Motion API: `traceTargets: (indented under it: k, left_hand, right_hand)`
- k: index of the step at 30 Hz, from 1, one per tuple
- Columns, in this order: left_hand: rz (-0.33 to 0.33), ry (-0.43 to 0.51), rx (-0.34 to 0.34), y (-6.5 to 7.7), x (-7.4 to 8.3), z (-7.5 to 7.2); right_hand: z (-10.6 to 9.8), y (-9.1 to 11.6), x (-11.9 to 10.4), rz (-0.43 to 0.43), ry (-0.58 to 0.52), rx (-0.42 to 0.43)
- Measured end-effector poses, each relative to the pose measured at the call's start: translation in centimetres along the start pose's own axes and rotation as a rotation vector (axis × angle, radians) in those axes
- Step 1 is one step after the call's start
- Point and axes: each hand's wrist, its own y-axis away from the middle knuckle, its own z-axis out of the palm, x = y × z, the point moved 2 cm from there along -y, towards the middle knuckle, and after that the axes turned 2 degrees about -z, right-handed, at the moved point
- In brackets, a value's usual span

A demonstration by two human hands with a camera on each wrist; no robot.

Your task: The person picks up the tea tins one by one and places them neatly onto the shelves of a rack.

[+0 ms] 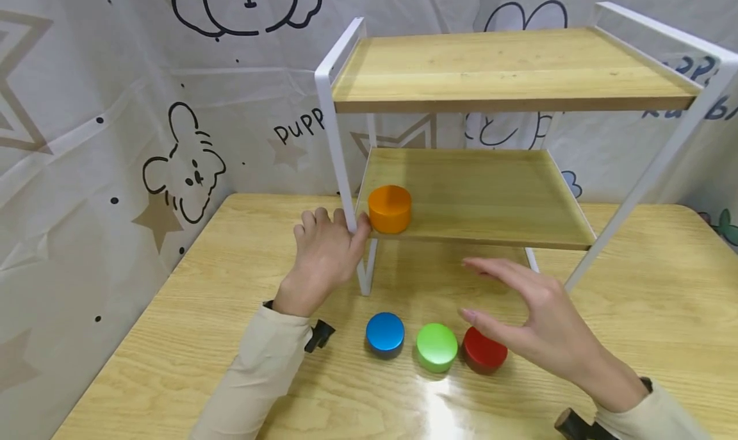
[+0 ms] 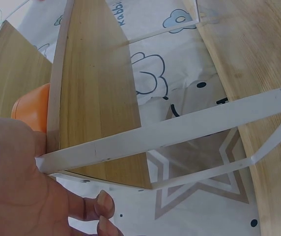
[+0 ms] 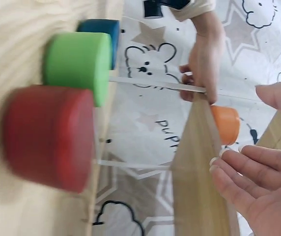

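Observation:
My left hand [image 1: 327, 251] holds the white left post [image 1: 340, 164] of a two-tier shelf, thumb at the middle board's front corner and fingers round the outer side. Beside that thumb, an orange cylinder [image 1: 389, 211] stands on the left end of the middle board [image 1: 484, 196]. My right hand [image 1: 539, 318] is in the air with nothing in it, thumb and fingers spread apart. Its thumb overlaps the top of a red cylinder [image 1: 485, 351] in the head view. Left of the red one, a green cylinder [image 1: 436, 348] and a blue cylinder [image 1: 385, 334] stand in a row on the table.
The upper board [image 1: 513, 68] of the shelf overhangs the middle one. A slanted white right post [image 1: 640, 190] stands beyond my right hand. Behind the wooden table [image 1: 173, 350] hangs a pale cloth [image 1: 115, 139] printed with cartoon animals and stars.

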Motion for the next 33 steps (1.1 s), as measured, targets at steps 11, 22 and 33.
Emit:
traceTargets:
  k: [11, 22, 33]
  left_hand:
    - [0.011, 0.0, 0.001, -0.4, 0.2, -0.3]
    - [0.0, -0.002, 0.022, -0.4, 0.2, -0.2]
    - [0.008, 0.0, 0.013, -0.1, 0.2, 0.1]
  right_hand:
    - [0.8, 4.3, 1.8, 0.254, -0.175, -0.193]
    - [2.5, 5.7, 3.1, 0.121, 0.01, -0.26]
    - [3.2, 6.8, 4.7, 0.229, -0.069, -0.338]
